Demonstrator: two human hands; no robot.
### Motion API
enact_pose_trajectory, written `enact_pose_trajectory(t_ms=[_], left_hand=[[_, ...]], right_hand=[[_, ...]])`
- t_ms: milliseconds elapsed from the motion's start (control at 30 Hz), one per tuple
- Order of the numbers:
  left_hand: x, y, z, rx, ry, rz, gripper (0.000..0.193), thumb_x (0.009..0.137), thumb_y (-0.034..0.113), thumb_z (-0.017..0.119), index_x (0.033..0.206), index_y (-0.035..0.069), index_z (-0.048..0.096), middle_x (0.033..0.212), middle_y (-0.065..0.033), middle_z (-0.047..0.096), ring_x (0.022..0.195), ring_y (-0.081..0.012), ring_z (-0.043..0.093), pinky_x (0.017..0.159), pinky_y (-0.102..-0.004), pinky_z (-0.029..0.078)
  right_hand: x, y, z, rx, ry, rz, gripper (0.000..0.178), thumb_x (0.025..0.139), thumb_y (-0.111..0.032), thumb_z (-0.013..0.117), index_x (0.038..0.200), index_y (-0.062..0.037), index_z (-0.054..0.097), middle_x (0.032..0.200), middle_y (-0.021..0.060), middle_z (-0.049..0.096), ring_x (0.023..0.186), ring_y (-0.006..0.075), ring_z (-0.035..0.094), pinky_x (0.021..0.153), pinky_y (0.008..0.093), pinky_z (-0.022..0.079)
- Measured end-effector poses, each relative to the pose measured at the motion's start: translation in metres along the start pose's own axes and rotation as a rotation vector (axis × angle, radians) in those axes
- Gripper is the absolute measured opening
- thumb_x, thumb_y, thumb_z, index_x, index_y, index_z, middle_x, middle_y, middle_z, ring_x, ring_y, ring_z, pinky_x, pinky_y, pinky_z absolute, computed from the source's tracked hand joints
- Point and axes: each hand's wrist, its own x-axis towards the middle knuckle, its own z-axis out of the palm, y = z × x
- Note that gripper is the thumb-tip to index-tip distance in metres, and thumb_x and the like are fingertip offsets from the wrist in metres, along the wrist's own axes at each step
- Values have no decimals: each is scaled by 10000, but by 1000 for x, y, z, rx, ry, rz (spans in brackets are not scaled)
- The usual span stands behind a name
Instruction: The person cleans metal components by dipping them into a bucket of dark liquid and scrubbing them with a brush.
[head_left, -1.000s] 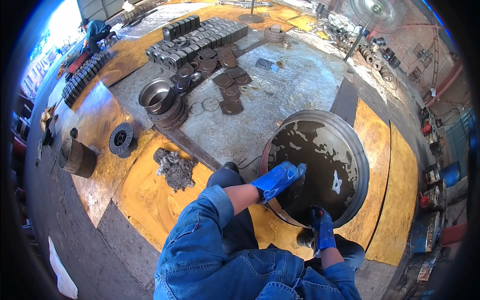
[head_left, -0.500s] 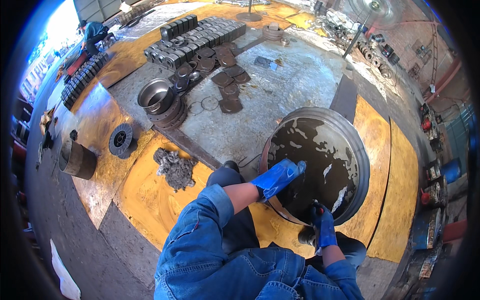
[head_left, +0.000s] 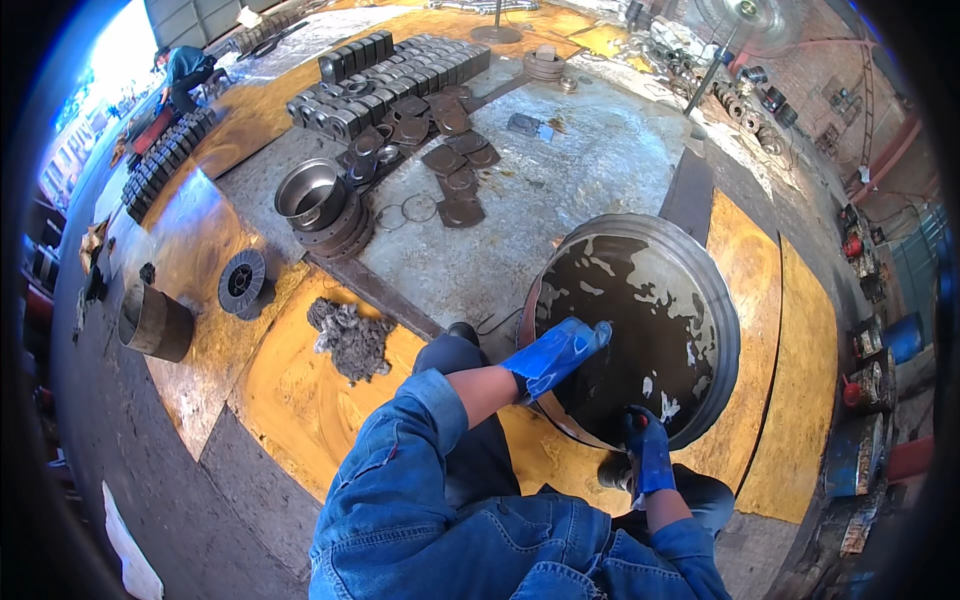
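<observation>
In front of me stands a wide round metal tub of dark liquid with pale patches floating on it. My left hand, in a blue rubber glove, reaches over the tub's near left side. Its fingers look curled downward at the liquid, and what they hold, if anything, is hidden. My right hand, gloved the same way, is closed at the tub's near rim, by my right knee. A small reddish bit shows at its fingers, too small to name.
A clump of grey fibre lies on the yellow floor sheet, near a spool and an upright metal cylinder. A steel bowl sits on stacked rings. Rows of metal blocks stand beyond. Another person bends down far left.
The pale patches on the liquid near my right hand have shifted and broken up. My right hand has moved very slightly; my left hand stays almost in place.
</observation>
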Motion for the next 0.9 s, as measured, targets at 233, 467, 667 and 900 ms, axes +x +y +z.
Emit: enact_pose_trajectory(t_ms=[233,467,667,900], left_hand=[[-5,-22,13,248,139,219,322,1045,44,514,1363,2,543,1000,-256,711,912,-399,730,773,-460,596],[-18,65,-43,-327,67,-310,346,1132,227,444,1219,-10,679,1031,-227,746,979,-348,748,855,-424,564],[-4,27,-20,-475,-43,-345,379,1149,247,410,1192,-14,681,1037,-222,745,940,-356,744,844,-432,565],[4,-8,9,-8,43,29,275,1115,134,452,1325,14,582,995,-254,711,863,-404,720,727,-482,591]], right_hand=[[-2,-14,-4,-49,-54,30,325,978,-304,735,1261,-148,771,1265,197,739,1192,375,701,1063,434,537],[-3,-4,-4,-60,62,-14,282,959,-236,759,1194,-83,791,1157,166,791,1103,316,752,996,392,570],[-3,-16,-2,-82,30,-43,266,947,-232,766,1176,-100,799,1141,159,794,1097,305,754,988,391,572],[-5,-9,-3,-70,45,-27,300,958,-271,750,1209,-110,785,1170,182,776,1116,356,737,1003,419,568]])
